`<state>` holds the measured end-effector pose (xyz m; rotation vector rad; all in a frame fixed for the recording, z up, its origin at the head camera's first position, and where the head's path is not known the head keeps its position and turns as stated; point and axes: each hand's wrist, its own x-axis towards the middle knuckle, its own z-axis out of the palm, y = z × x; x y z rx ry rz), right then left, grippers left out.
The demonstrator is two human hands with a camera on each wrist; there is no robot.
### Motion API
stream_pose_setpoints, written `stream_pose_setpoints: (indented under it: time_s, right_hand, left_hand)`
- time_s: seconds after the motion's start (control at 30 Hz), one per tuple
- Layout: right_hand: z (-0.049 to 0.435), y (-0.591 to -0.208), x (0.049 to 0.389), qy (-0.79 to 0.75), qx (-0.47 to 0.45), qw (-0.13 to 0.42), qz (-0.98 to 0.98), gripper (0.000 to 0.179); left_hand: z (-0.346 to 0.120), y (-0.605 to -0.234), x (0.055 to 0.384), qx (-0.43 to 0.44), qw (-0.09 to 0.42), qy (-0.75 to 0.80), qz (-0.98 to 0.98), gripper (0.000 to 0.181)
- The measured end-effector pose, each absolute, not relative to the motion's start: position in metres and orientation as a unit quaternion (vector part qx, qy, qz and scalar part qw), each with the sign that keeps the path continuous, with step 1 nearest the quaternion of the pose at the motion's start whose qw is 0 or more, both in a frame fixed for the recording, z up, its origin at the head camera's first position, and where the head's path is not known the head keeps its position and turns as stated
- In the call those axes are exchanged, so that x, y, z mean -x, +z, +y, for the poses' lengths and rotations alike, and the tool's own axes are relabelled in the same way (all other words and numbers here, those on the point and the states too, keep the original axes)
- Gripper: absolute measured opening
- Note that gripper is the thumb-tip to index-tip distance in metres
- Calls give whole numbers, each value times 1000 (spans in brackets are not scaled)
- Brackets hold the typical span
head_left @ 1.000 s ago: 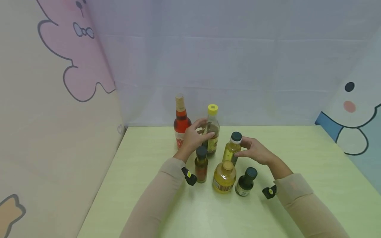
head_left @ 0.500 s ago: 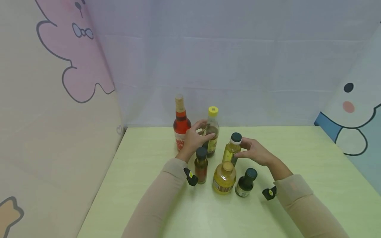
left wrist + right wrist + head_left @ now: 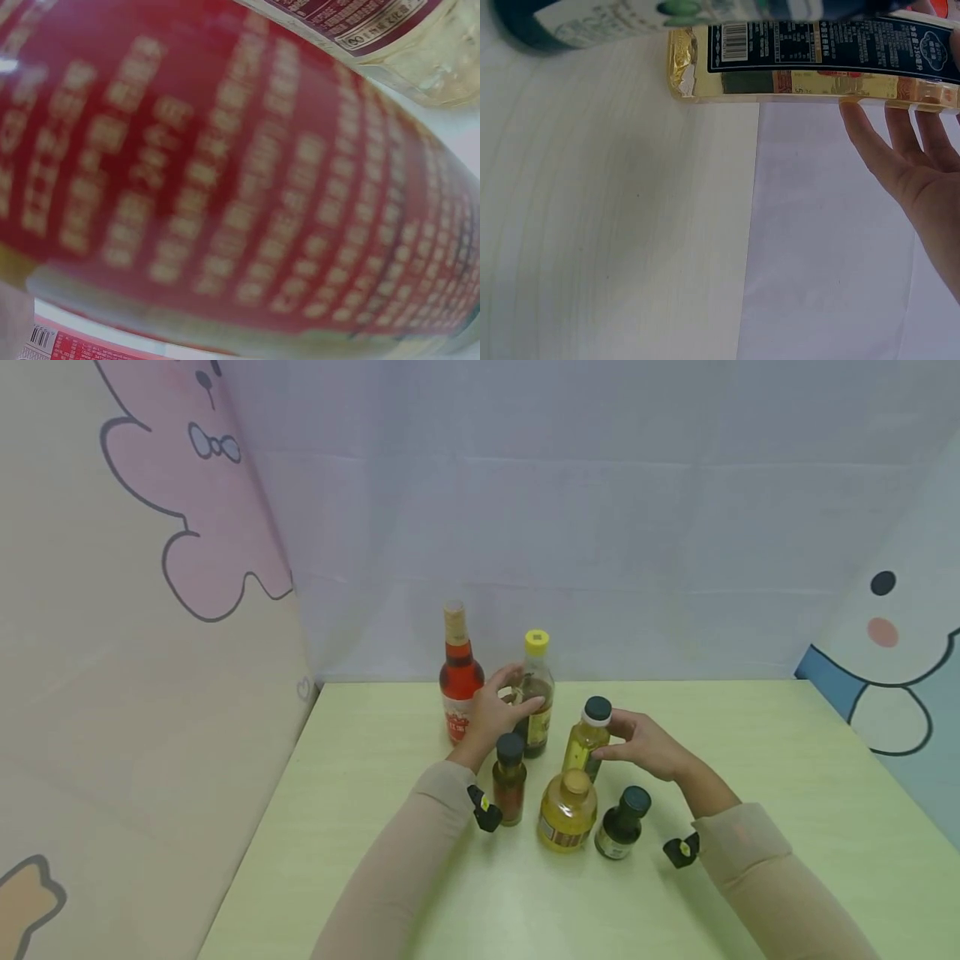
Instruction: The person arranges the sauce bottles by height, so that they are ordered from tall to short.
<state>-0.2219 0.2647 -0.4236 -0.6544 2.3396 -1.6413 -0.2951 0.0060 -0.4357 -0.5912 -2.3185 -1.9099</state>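
Note:
In the head view my left hand [image 3: 495, 712] grips a tall yellow-capped bottle [image 3: 538, 728] of dark liquid, thumb in front and fingers at its far side. Over to the right, my right hand [image 3: 647, 747] holds a bottle of yellow oil [image 3: 582, 747] with a dark green cap between thumb and fingers. The right wrist view shows this oil bottle [image 3: 802, 82] lengthwise, with the right hand's fingers [image 3: 866, 139] against its side. Both bottles look upright. A red-labelled bottle [image 3: 225, 165] fills the left wrist view and hides the left hand's grip.
A tall red bottle [image 3: 461, 685] stands left of my left hand. In front stand a dark-capped bottle [image 3: 510, 789], a round amber jar [image 3: 567, 818] and a small dark bottle [image 3: 619, 828]. Behind the pale table [image 3: 345, 760] hangs a light cloth [image 3: 585, 527].
My left hand has shifted slightly right and nearer, and more of the red bottle's label shows. The right hand has kept its hold on the oil bottle, with no clear movement.

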Motion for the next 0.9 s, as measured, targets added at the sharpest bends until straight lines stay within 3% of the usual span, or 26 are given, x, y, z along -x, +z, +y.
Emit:
stream_pose_setpoints:
  time_s: [0.57, 0.9]
  right_hand:
    - [264, -422, 220, -551, 225, 94, 798, 48]
    - [264, -421, 220, -553, 224, 96, 797, 47]
  left_hand:
    - [6, -433, 296, 187, 17, -604, -775, 64]
    - [4, -432, 294, 183, 34, -593, -783, 63]
